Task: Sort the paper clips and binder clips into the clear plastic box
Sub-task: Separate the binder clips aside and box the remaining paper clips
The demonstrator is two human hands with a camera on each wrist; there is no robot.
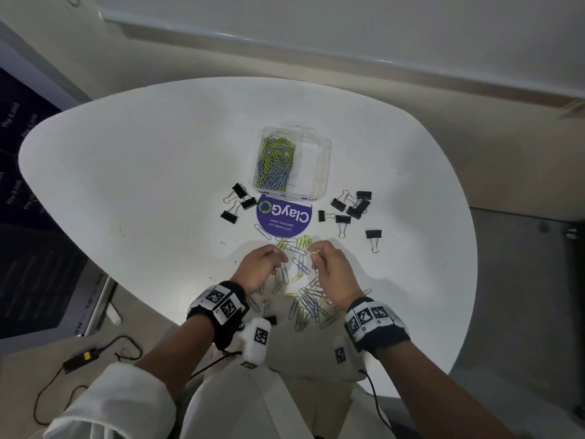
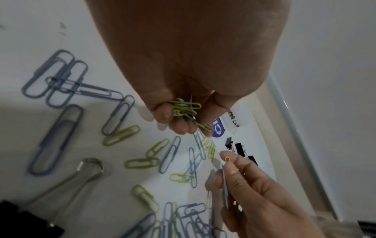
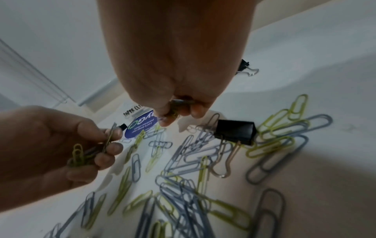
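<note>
Paper clips (image 1: 276,163) in clear plastic box (image 1: 323,160)

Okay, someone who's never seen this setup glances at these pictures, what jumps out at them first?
Probably the two hands at the near edge of the white table: the left hand and right hand each pinch a few paper clips above a scattered pile of yellow-green and grey paper clips. Beyond them stands the clear plastic box, one side full of clips, flanked by black binder clips.

A rounded white bench (image 1: 133,172) stands on beige floor (image 1: 522,172) below a pale wall (image 1: 348,23), a dark panel (image 1: 28,217) off its left edge.
</note>
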